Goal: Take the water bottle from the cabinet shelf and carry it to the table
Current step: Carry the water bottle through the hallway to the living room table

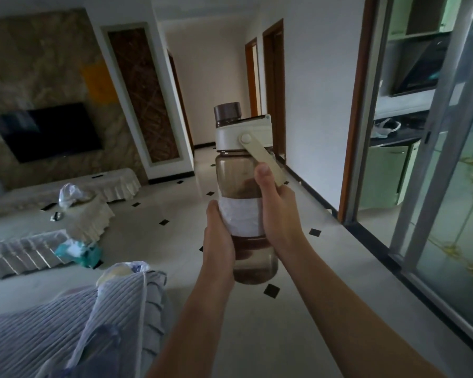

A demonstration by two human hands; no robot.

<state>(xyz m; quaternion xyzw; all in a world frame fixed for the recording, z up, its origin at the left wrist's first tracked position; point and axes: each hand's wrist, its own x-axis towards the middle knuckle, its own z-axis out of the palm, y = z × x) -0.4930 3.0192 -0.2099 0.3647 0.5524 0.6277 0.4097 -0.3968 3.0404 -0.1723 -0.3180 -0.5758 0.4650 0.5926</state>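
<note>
Water bottle (pixel 242 197) is off the shelf already, held upright in mid-air over the tiled floor (pixel 257 336), w/ both hands. Left hand (pixel 219 241) wraps the lower body below the white label band, right hand (pixel 277 211) sits higher on the other side, thumb lying up the clear wall. Fingers of both hands are closed round the bottle; far-side fingertips hidden behind it. Cream carry strap (pixel 260 156) hangs from the lid collar down past the right thumb; dark screw cap (pixel 228 111) on top.

Handling, as a guess: tinted hard plastic, stiff, won't crush. Looks mostly empty, so prob light; smooth wall could be slippery, the label band gives better purchase. Best hold is mid-body round the band, or hook the strap.

Relative to the bottle: cloth-draped low surface (pixel 90 211) w/ a plastic bag lies left and further off, likely the table. Striped sofa cover (pixel 52 323) is below-left, kitchen doorway (pixel 393 132) to the right. Carry step underway, placing not yet done.
</note>
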